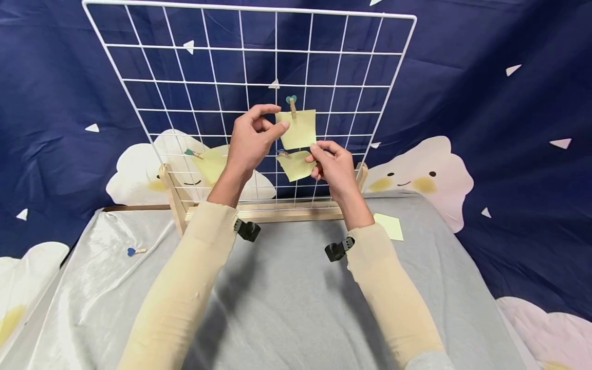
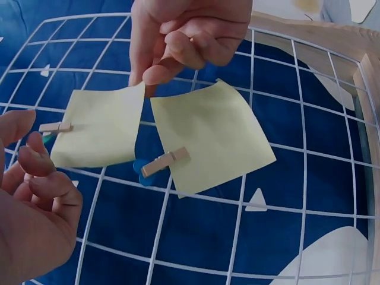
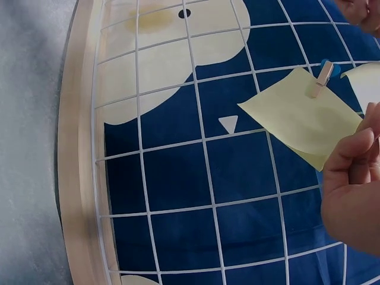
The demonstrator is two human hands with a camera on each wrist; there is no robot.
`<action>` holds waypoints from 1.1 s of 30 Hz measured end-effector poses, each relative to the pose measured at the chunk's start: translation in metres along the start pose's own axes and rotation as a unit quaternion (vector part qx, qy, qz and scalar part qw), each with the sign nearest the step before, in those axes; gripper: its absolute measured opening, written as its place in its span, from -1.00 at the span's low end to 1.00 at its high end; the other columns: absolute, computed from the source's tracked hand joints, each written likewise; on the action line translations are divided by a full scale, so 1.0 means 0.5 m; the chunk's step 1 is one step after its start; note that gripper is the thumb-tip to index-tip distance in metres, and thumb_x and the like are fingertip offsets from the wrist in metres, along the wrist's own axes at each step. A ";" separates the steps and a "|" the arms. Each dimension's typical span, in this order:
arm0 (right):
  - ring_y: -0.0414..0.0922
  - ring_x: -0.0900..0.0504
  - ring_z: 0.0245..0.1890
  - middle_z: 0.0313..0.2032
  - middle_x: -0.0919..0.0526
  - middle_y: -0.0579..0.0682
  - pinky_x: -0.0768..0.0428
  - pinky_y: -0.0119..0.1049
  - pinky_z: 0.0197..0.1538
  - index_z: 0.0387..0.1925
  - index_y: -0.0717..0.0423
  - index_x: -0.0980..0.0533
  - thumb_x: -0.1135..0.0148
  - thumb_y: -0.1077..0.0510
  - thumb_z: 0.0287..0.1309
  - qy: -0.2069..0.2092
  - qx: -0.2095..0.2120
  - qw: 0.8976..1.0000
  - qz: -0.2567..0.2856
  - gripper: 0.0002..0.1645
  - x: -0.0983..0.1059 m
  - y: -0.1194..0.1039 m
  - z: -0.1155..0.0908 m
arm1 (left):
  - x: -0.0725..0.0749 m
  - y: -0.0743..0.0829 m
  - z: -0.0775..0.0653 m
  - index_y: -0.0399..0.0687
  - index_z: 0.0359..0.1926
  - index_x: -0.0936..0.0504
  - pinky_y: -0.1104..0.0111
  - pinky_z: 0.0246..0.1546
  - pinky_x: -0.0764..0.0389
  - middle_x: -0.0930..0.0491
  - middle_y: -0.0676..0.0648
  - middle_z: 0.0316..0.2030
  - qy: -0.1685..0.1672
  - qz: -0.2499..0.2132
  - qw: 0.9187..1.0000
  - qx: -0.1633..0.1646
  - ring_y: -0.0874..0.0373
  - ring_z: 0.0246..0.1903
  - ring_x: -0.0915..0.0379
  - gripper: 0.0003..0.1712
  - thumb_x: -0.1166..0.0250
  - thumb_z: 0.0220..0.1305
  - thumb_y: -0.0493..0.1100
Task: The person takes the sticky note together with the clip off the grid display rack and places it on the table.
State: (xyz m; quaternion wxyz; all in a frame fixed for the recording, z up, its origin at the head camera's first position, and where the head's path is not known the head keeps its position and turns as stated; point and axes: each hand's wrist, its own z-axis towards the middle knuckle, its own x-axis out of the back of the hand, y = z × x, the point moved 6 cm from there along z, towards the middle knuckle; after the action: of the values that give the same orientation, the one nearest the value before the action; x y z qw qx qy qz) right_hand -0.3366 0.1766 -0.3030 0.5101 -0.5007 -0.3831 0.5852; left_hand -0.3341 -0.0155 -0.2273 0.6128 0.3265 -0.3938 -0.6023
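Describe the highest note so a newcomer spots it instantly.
Find the middle of the white wire grid. The highest note is yellow, held by a green heart clothespin. Unlike the lower notes, it has a corner pinched by the right hand.

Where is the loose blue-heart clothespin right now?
In the head view, the loose clothespin lies on the grey cloth at the left, to the left of the left sleeve and the rack's left wooden foot.
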 end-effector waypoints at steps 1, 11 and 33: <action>-0.25 -0.45 -0.76 -0.54 -0.68 -0.06 -0.44 -0.48 -0.60 -0.12 0.18 -0.54 -0.25 0.23 0.40 -0.001 0.000 1.000 0.001 -0.89 -0.001 -0.001 0.000 | -0.003 0.000 0.002 -0.21 0.16 -0.62 0.35 -0.47 -0.27 -0.42 0.05 -0.61 0.000 0.000 1.000 0.003 0.18 -0.58 -0.25 -0.56 -0.42 0.28 -0.22; -0.26 -0.45 -0.76 -0.55 -0.67 -0.09 -0.44 -0.47 -0.59 -0.21 0.16 -0.56 -0.25 0.22 0.40 -0.005 0.007 1.000 -0.004 -0.93 -0.005 -0.001 0.003 | -0.026 0.013 0.025 -0.15 0.26 -0.57 0.36 -0.45 -0.30 -0.43 0.05 -0.63 -0.012 -0.011 1.000 -0.001 0.19 -0.58 -0.28 -0.48 -0.40 0.29 -0.23; -0.27 -0.44 -0.78 -0.59 -0.64 -0.08 -0.41 -0.48 -0.62 -0.29 0.17 -0.61 -0.23 0.21 0.42 -0.001 0.024 1.000 -0.002 -0.87 -0.010 -0.009 0.001 | -0.047 0.047 0.052 -0.14 0.17 -0.63 0.36 -0.49 -0.34 -0.46 0.00 -0.64 0.020 0.176 0.984 -0.021 0.13 -0.59 -0.40 -0.66 -0.26 0.45 -0.14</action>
State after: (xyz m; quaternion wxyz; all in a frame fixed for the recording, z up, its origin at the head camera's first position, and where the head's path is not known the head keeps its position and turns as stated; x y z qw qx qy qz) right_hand -0.3360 0.1726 -0.2976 0.5227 -0.4869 -0.3703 0.5938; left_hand -0.3447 0.0114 -0.1964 0.7239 0.2513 -0.4197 -0.4865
